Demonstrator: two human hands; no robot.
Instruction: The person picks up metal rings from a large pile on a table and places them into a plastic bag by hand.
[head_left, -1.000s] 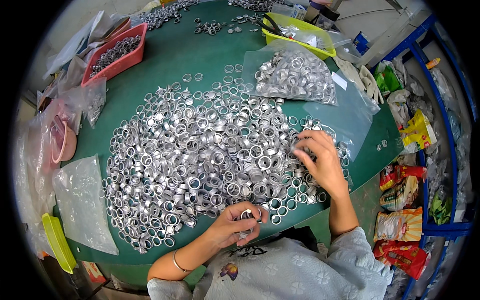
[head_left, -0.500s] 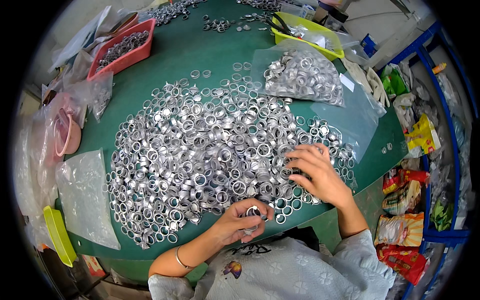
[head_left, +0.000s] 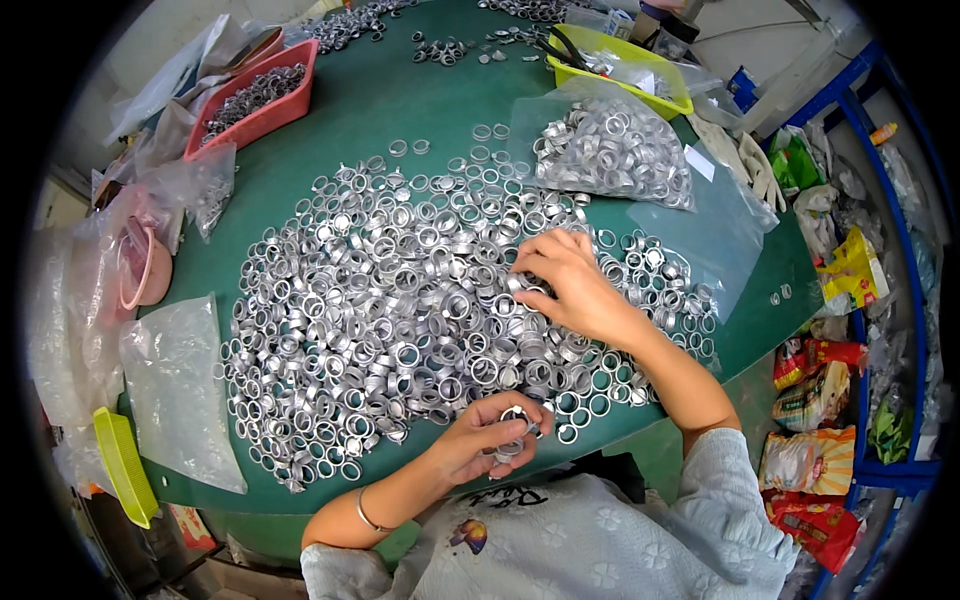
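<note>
Across a green table point(head_left: 420, 100): one broad heap point(head_left: 390, 310) of loose silver-coloured metal rings. Just beside the heap's near edge: left hand point(head_left: 482, 436), fingers curled and clamped on held rings point(head_left: 513, 413). Over the heap, right of centre: right hand point(head_left: 570, 285), fingers bent, thumb tip low among the rings; grip on any ring, impossible to tell. Behind: ring-filled clear bag point(head_left: 615, 155); far right, yellow-green basin point(head_left: 655, 99); far left, red basin point(head_left: 282, 117) of metal parts point(head_left: 252, 100).

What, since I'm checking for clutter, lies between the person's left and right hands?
Part of the pile of silver rings, jumbled and overlapping, lies between the left hand and the right hand; the head view shows this.
</note>
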